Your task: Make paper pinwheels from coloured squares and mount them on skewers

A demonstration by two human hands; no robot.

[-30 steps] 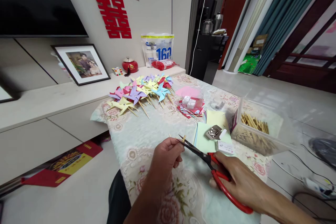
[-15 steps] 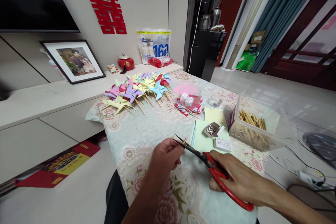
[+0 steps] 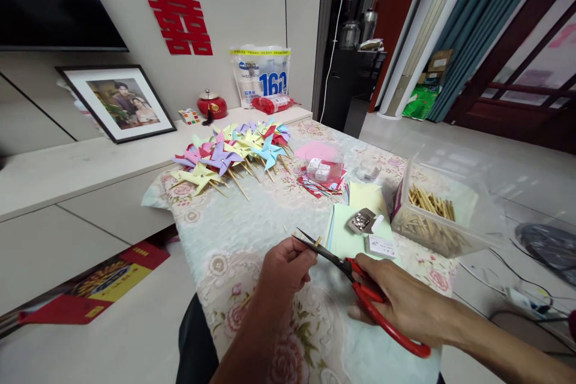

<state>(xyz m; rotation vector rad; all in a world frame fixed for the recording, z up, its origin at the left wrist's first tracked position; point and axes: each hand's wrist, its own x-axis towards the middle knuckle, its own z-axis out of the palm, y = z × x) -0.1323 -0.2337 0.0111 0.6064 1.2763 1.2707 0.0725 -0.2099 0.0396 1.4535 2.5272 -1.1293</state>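
Note:
My right hand (image 3: 400, 297) grips a pair of scissors (image 3: 375, 306) with red handles and dark blades. The blades lie slightly parted and point left, over the fingertips of my left hand (image 3: 285, 267). Those fingers are pinched round a thin wooden stick (image 3: 318, 241), whose pale end shows beside the blades. Another length of stick shows at my left wrist, in line with it; the middle is hidden by the hand. Small pale offcuts lie just beyond the blade tips. Green paper sheets (image 3: 339, 237) bear an open box of metal fasteners (image 3: 361, 221) and a closed white box (image 3: 380, 246).
Paper pinwheels (image 3: 222, 159) on sticks lie piled at the table's far left. A clear plastic bin (image 3: 423, 231) of wooden sticks stands at the right. Red patterned papers (image 3: 319, 185) sit under a clear tub mid-table. Behind, a framed photo (image 3: 119, 102) leans on the white cabinet.
The view has shifted slightly. The scissors stay at the left fingertips, with the lower fingers of my right hand a little further left. A stick end has come into sight by my left wrist.

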